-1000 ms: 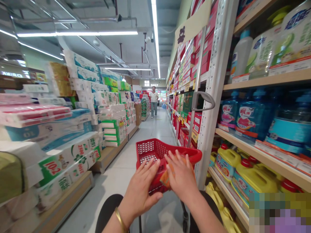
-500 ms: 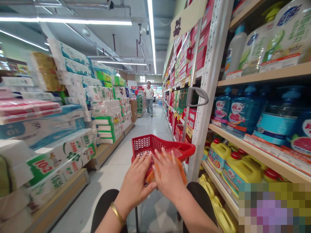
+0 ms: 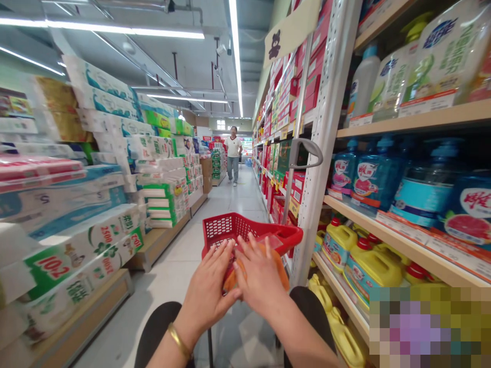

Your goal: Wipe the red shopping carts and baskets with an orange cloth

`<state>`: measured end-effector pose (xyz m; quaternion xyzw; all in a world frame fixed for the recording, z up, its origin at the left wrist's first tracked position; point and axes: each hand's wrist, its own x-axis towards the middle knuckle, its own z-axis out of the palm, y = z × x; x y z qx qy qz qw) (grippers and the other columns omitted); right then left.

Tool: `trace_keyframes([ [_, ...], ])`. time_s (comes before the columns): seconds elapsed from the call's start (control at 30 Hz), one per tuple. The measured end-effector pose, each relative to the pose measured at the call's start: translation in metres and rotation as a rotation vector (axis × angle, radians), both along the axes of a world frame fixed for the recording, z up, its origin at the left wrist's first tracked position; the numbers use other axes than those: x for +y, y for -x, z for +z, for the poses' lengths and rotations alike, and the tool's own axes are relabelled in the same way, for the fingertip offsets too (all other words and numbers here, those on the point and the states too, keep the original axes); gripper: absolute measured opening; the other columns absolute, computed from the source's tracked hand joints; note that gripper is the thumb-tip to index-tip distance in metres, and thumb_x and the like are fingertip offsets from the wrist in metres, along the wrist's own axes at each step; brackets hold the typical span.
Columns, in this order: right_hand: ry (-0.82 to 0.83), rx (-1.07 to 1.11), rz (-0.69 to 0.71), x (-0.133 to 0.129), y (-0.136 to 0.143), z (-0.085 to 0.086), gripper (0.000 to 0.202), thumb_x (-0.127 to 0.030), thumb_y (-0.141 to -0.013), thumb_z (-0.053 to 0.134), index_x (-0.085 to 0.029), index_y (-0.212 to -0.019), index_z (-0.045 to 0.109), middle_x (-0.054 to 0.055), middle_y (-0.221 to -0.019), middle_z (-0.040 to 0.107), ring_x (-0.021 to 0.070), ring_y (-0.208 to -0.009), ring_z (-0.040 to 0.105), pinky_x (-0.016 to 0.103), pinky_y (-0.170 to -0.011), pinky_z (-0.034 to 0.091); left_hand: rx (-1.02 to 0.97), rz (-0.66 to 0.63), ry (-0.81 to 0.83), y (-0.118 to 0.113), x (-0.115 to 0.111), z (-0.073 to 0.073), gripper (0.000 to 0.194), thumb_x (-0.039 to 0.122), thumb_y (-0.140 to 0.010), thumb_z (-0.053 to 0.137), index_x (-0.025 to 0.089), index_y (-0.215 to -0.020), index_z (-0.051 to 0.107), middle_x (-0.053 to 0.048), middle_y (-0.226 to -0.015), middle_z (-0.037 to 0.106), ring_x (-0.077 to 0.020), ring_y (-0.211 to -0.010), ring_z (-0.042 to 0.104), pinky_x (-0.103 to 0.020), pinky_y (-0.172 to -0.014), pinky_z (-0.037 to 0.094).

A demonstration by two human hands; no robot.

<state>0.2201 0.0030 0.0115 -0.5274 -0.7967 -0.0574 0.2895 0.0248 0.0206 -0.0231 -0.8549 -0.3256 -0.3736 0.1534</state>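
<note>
In front of me is a red plastic shopping basket [image 3: 264, 232] with perforated walls. A grey looped handle [image 3: 306, 153] on a metal pole rises at its right. My left hand [image 3: 209, 278] lies palm down over the basket's near side, fingers stretched out. My right hand [image 3: 258, 276] is flat beside it, fingers spread, over something soft and orange [image 3: 283, 278] that may be a cloth. The hands nearly meet, the left thumb reaching under the right hand. Neither grips anything that shows. What lies beneath the palms is hidden.
Shelves of blue pump bottles [image 3: 372, 174] and yellow jugs [image 3: 370, 266] stand close on my right. Tissue packs [image 3: 82, 245] are stacked on low wooden platforms to the left. Down the tiled aisle [image 3: 230, 202] a person [image 3: 232, 153] faces this way.
The view has turned slightly right, so everything sits a little further left. The person in the aisle appears slightly nearer. My hands keep the same pose on the basket.
</note>
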Motion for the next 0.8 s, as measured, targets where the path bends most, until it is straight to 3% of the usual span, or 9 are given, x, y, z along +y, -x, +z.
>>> trace_keyframes([
  [0.1, 0.048, 0.012, -0.033, 0.003, -0.011, 0.007, 0.048, -0.038, -0.109, 0.036, -0.033, -0.155, 0.050, -0.001, -0.168, 0.037, 0.0258, -0.160, 0.023, 0.062, -0.131, 0.004, -0.005, 0.007, 0.013, 0.004, 0.000, -0.001, 0.092, 0.075, -0.099, 0.033, 0.016, -0.168, 0.013, -0.016, -0.167, 0.037, -0.0308, -0.154, 0.037, -0.051, -0.127, 0.031],
  [0.27, 0.219, 0.169, -0.440, 0.027, -0.051, 0.015, 0.053, -0.040, -0.109, 0.027, -0.028, -0.153, 0.053, 0.004, -0.168, 0.034, 0.0318, -0.161, 0.019, 0.072, -0.126, -0.002, 0.020, -0.001, 0.008, 0.001, 0.000, 0.002, 0.092, 0.073, -0.100, 0.033, 0.016, -0.168, 0.011, -0.016, -0.166, 0.039, -0.0309, -0.153, 0.039, -0.051, -0.127, 0.031],
  [0.33, 0.168, 0.158, -0.397, 0.021, -0.038, 0.010, 0.051, -0.038, -0.109, 0.029, -0.028, -0.153, 0.054, 0.005, -0.168, 0.035, 0.0321, -0.161, 0.018, 0.074, -0.123, -0.009, 0.016, 0.000, -0.006, -0.001, 0.001, 0.003, 0.092, 0.074, -0.100, 0.033, 0.015, -0.168, 0.011, -0.016, -0.165, 0.040, -0.0309, -0.153, 0.040, -0.051, -0.127, 0.031],
  [0.4, 0.093, 0.096, -0.211, 0.007, -0.012, 0.004, 0.049, -0.039, -0.109, 0.032, -0.031, -0.154, 0.052, 0.002, -0.167, 0.036, 0.0297, -0.161, 0.017, 0.072, -0.124, -0.013, 0.003, 0.004, -0.026, -0.003, 0.002, 0.002, 0.092, 0.074, -0.100, 0.032, 0.015, -0.167, 0.013, -0.017, -0.165, 0.041, -0.0309, -0.153, 0.040, -0.051, -0.127, 0.031],
  [0.47, 0.045, 0.039, -0.025, -0.005, 0.008, 0.000, 0.050, -0.041, -0.109, 0.034, -0.034, -0.156, 0.048, -0.002, -0.168, 0.036, 0.0258, -0.162, 0.016, 0.066, -0.127, -0.010, -0.009, 0.003, -0.042, -0.002, 0.002, 0.000, 0.090, 0.074, -0.100, 0.031, 0.015, -0.167, 0.014, -0.017, -0.165, 0.040, -0.0307, -0.153, 0.040, -0.052, -0.127, 0.030],
  [0.53, 0.046, 0.023, 0.031, -0.007, 0.007, 0.001, 0.050, -0.043, -0.110, 0.032, -0.034, -0.157, 0.046, -0.003, -0.168, 0.035, 0.0232, -0.162, 0.017, 0.062, -0.129, -0.008, -0.005, 0.006, -0.034, 0.001, 0.001, 0.000, 0.090, 0.073, -0.100, 0.030, 0.015, -0.167, 0.015, -0.017, -0.166, 0.039, -0.0301, -0.153, 0.039, -0.051, -0.128, 0.030],
  [0.6, 0.108, 0.060, -0.068, 0.003, -0.014, 0.006, 0.051, -0.043, -0.110, 0.029, -0.034, -0.156, 0.048, -0.002, -0.168, 0.035, 0.0234, -0.161, 0.019, 0.062, -0.129, -0.007, 0.011, 0.011, -0.015, 0.002, 0.000, 0.000, 0.090, 0.073, -0.100, 0.030, 0.014, -0.167, 0.015, -0.016, -0.166, 0.038, -0.0297, -0.154, 0.038, -0.051, -0.128, 0.029],
  [0.73, 0.247, 0.180, -0.417, 0.029, -0.058, 0.013, 0.054, -0.041, -0.110, 0.024, -0.027, -0.154, 0.052, 0.002, -0.169, 0.033, 0.0272, -0.162, 0.017, 0.066, -0.128, -0.005, 0.025, 0.010, -0.016, 0.000, -0.001, 0.001, 0.091, 0.073, -0.101, 0.029, 0.013, -0.167, 0.013, -0.016, -0.165, 0.040, -0.0298, -0.153, 0.039, -0.051, -0.128, 0.030],
  [0.8, 0.219, 0.168, -0.402, 0.027, -0.056, 0.012, 0.053, -0.041, -0.109, 0.025, -0.028, -0.154, 0.053, 0.001, -0.169, 0.034, 0.0273, -0.162, 0.016, 0.065, -0.128, -0.006, 0.017, 0.011, -0.030, -0.003, 0.000, 0.001, 0.091, 0.073, -0.101, 0.029, 0.013, -0.167, 0.014, -0.016, -0.165, 0.041, -0.0302, -0.153, 0.040, -0.051, -0.127, 0.031],
])
